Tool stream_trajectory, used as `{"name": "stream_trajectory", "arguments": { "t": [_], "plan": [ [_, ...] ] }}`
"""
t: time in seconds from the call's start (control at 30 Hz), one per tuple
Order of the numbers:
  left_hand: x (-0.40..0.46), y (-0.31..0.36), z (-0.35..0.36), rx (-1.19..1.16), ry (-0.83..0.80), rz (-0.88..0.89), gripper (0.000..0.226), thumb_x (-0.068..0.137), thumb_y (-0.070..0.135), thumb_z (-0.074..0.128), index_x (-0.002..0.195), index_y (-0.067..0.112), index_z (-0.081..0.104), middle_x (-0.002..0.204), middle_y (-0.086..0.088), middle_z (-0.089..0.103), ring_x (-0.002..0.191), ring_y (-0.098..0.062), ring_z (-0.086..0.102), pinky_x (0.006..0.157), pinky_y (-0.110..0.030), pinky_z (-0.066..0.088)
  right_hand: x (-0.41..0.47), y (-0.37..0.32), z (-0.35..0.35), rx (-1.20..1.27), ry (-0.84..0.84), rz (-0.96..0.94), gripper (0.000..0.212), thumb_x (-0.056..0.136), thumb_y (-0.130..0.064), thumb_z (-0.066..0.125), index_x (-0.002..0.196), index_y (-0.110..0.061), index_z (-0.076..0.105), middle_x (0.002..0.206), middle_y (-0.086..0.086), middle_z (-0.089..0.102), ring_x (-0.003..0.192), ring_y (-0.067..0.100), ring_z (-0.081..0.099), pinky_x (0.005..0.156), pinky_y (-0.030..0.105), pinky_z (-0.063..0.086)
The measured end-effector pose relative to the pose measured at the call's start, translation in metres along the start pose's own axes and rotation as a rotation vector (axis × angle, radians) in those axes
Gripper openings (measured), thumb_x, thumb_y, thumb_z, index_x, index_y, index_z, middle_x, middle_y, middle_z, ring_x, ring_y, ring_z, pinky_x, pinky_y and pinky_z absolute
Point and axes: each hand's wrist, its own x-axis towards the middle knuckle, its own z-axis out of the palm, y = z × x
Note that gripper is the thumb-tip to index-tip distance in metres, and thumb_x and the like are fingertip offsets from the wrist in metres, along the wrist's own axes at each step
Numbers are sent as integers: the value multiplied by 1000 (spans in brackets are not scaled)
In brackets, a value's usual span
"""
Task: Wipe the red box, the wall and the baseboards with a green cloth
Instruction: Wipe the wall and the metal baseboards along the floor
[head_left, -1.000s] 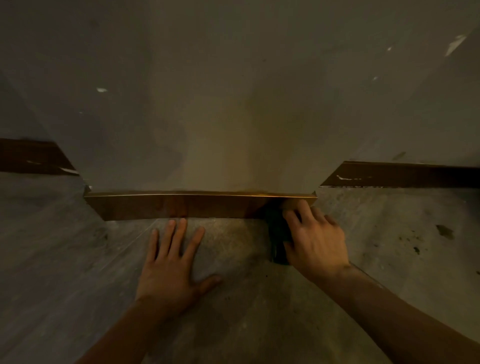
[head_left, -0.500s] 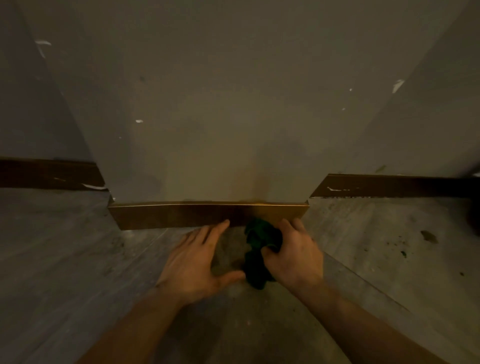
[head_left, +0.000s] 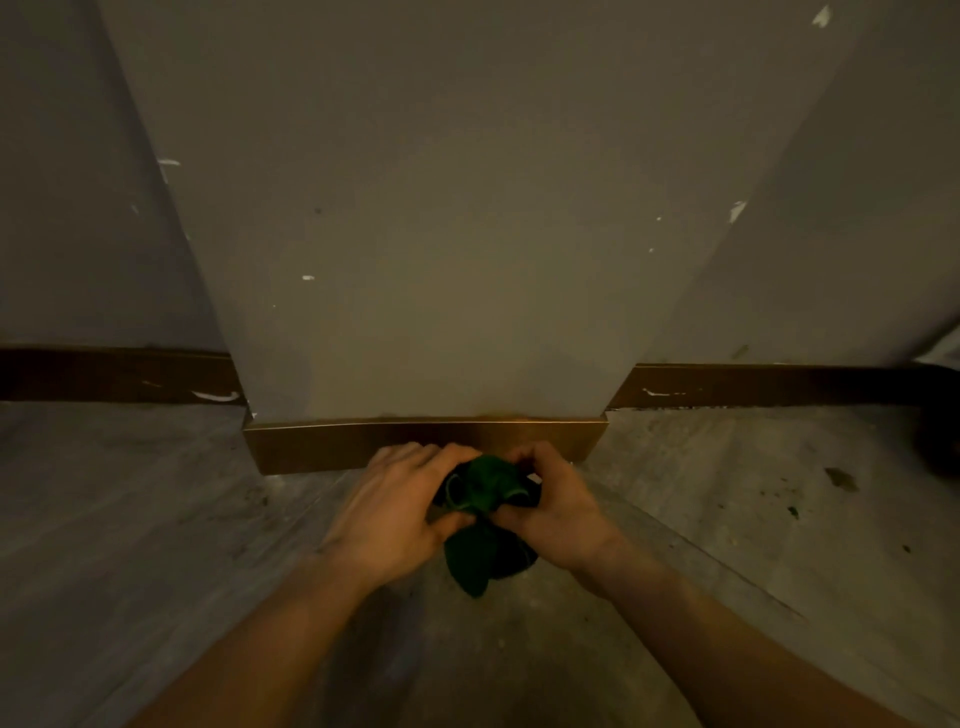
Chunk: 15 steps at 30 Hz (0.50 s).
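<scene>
Left hand (head_left: 397, 512) & right hand (head_left: 553, 512) both clutch the green cloth (head_left: 485, 525), bunched between them, just near of the front baseboard (head_left: 332, 444) under the wall (head_left: 441, 234). Refold to a flat pad w/ clean face out, then wipe along the board.

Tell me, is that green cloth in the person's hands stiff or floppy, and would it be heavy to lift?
Probably floppy: the green cloth is bunched between the left hand and right hand, and a loose fold droops below them. Likely light too, since fingers alone seem to hold it. It looks crumpled and soft, so it should not roll or slip.
</scene>
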Motion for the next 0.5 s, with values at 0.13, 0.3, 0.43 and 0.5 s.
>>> {"name": "stream_trajectory", "arguments": {
  "t": [0.13,0.3,0.43,0.5],
  "plan": [
    [1,7,-9,15,50,-15,51,80,37,77,124,34,51,104,9,65,98,-14,59,85,-32,40,-6,-7,-9,63,-76,-19,54,66,-24,91,106,-25,55,109,-4,63,96,10,66,69,20,58],
    [12,14,-22,13,101,-26,45,78,45,76,117,36,55,90,19,54,92,-12,57,77,-31,35,-7,-15,-21,-175,-94,-179,66,61,-12,92,110,-29,52,110,-8,64,102,9,65,83,33,60],
    [29,25,-32,15,134,27,41,77,47,76,111,37,55,87,15,60,88,-14,59,74,-32,35,-5,-29,-40,-414,40,-322,51,74,-9,82,105,-35,51,102,-14,63,95,3,61,73,17,55],
    [41,33,-36,-7,154,45,39,77,46,76,109,38,54,84,16,57,87,-14,58,73,-32,34,-5,-37,-52,-432,83,-343,47,76,-10,80,103,-34,52,97,-14,63,89,0,61,66,12,51]
  ]
}}
